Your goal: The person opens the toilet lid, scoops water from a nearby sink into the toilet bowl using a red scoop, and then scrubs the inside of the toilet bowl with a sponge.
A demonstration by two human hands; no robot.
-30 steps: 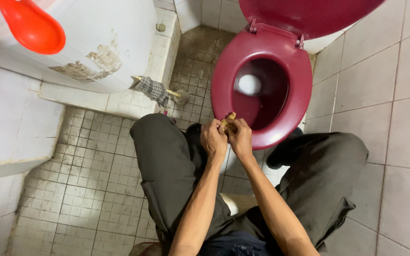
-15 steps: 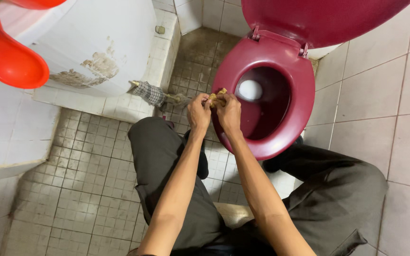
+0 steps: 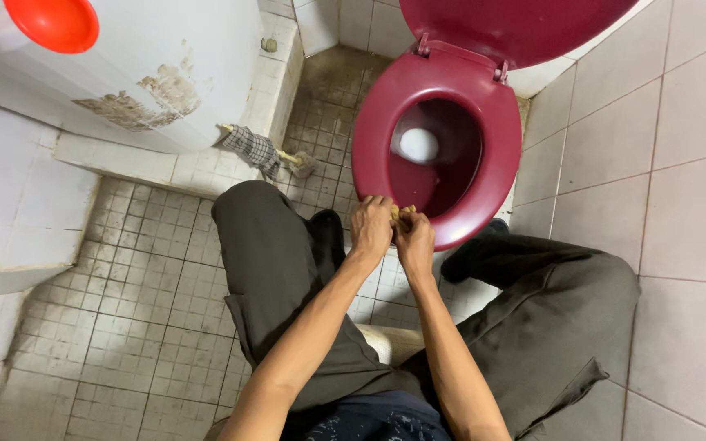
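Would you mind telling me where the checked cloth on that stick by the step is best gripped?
Grip the bare stick just right of the checked cloth, coming from above: it lies flat on the tiled floor, and the bunched cloth offers no firm hold.

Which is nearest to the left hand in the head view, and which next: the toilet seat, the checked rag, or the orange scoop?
From the left hand:
1. Toilet seat, just ahead, its front rim beside the fingers.
2. Checked rag, up and to the left, on the floor by the tiled ledge.
3. Orange scoop, far upper left corner.
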